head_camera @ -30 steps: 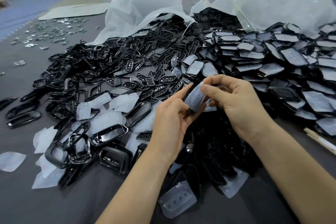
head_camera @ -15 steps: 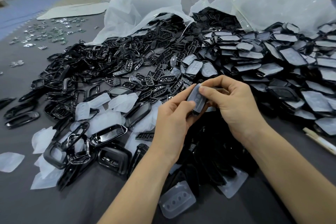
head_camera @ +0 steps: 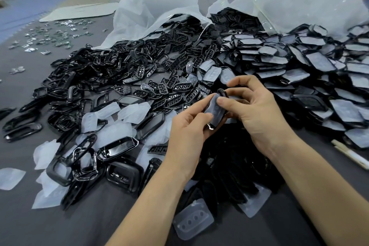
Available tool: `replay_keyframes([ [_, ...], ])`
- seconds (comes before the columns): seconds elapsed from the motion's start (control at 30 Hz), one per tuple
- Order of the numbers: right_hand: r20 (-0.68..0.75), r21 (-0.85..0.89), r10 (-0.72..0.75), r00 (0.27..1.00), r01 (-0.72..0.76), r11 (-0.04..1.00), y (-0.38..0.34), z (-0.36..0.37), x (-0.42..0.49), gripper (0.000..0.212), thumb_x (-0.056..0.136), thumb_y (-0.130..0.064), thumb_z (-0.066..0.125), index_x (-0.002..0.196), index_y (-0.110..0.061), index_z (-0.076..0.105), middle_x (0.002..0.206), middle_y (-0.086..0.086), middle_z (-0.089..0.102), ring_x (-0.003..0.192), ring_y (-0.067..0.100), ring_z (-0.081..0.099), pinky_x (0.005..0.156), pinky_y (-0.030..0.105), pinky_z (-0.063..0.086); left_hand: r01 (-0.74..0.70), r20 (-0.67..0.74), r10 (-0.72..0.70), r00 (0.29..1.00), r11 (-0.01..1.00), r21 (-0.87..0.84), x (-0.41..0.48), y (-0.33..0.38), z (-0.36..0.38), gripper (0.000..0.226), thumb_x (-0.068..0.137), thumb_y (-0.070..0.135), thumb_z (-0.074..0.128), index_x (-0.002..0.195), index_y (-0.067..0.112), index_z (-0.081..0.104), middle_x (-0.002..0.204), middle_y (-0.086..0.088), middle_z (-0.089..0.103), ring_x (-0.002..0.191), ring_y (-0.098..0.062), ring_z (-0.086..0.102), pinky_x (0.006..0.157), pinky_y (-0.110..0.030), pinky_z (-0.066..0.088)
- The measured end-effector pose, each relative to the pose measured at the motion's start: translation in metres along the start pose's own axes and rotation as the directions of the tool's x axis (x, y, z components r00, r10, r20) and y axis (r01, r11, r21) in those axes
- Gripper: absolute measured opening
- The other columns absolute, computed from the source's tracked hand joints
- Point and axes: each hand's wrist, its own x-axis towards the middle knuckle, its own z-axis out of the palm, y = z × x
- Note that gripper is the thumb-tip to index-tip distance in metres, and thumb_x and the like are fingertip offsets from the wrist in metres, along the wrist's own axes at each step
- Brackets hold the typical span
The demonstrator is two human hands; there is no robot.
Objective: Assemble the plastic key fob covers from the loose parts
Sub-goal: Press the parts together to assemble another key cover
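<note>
Held above the counter (head_camera: 24,215), just in front of the black heap (head_camera: 119,74): one cover (head_camera: 216,104), a black shell (head_camera: 221,92) with a clear pad (head_camera: 212,110) over its face. Pinched at the near side by the left hand (head_camera: 187,126); gripped from the right by the right hand (head_camera: 257,110), thumb on the pad, fingers curled round the far end. Probably seating the pad into the shell. Best done by bracing the shell with the left, working the thumb along the rim, and checking for lifted edges before setting down.
</note>
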Motion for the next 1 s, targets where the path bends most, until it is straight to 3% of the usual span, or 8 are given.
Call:
replay_keyframes([
  [0.13,0.097,0.087,0.100,0.990,-0.108,0.990,-0.001,-0.007,0.004,0.034,0.079,0.001,0.071,0.095,-0.029,0.063,0.085,0.001,0.061,0.071,0.013,0.063,0.060,0.025,0.051,0.002,-0.001,-0.002,1.000,1.000,-0.010,0.001,0.000,-0.001,0.046,0.090,-0.012,0.037,0.099,0.015,0.074,0.098,-0.006,0.075,0.095,-0.020,0.070,0.080,-0.030,0.057],
  [0.3,0.158,0.126,0.094,0.983,-0.114,0.985,-0.002,-0.009,0.006,0.032,0.082,0.002,0.067,0.095,-0.027,0.067,0.074,-0.008,0.061,0.074,0.007,0.063,0.066,0.023,0.054,-0.010,0.034,0.011,0.999,1.000,-0.030,0.000,0.003,-0.003,0.044,0.085,-0.007,0.040,0.097,0.016,0.075,0.100,-0.005,0.074,0.097,-0.018,0.070,0.079,-0.029,0.057],
  [0.5,0.139,-0.068,-0.008,0.990,0.017,0.998,-0.004,-0.008,0.004,0.032,0.082,0.000,0.068,0.100,-0.025,0.062,0.067,-0.016,0.063,0.065,0.002,0.061,0.060,0.022,0.052,-0.058,-0.021,0.060,0.998,0.994,0.096,-0.002,0.002,0.002,0.024,0.095,-0.001,0.050,0.102,0.012,0.069,0.096,-0.004,0.074,0.092,-0.015,0.070,0.076,-0.029,0.058],
  [0.7,0.156,-0.201,-0.066,0.986,0.097,0.975,-0.006,-0.004,0.002,0.034,0.083,0.005,0.064,0.097,-0.025,0.058,0.075,-0.006,0.063,0.069,0.012,0.060,0.070,0.040,0.053,-0.081,-0.039,0.090,0.995,0.978,0.194,-0.003,0.000,0.005,0.027,0.093,-0.008,0.051,0.097,0.013,0.067,0.083,0.000,0.073,0.080,-0.008,0.069,0.071,-0.022,0.057],
  [0.83,0.184,-0.169,-0.045,0.982,0.077,0.983,-0.005,-0.003,0.002,0.032,0.087,0.005,0.059,0.100,-0.024,0.059,0.084,0.000,0.063,0.072,0.009,0.061,0.063,0.023,0.051,-0.099,-0.039,0.108,0.993,0.976,0.192,-0.004,0.002,0.008,0.024,0.093,-0.005,0.052,0.100,0.013,0.066,0.081,-0.002,0.074,0.078,-0.010,0.070,0.070,-0.023,0.057],
  [1.0,0.176,-0.169,-0.064,0.982,0.094,0.981,-0.004,-0.005,0.002,0.031,0.087,0.002,0.059,0.097,-0.027,0.065,0.081,-0.002,0.065,0.071,0.003,0.060,0.064,0.016,0.046,-0.111,-0.061,0.129,0.990,0.965,0.237,-0.005,0.004,0.007,0.019,0.097,0.004,0.050,0.099,0.011,0.068,0.083,0.002,0.075,0.083,-0.010,0.071,0.078,-0.030,0.059],
])
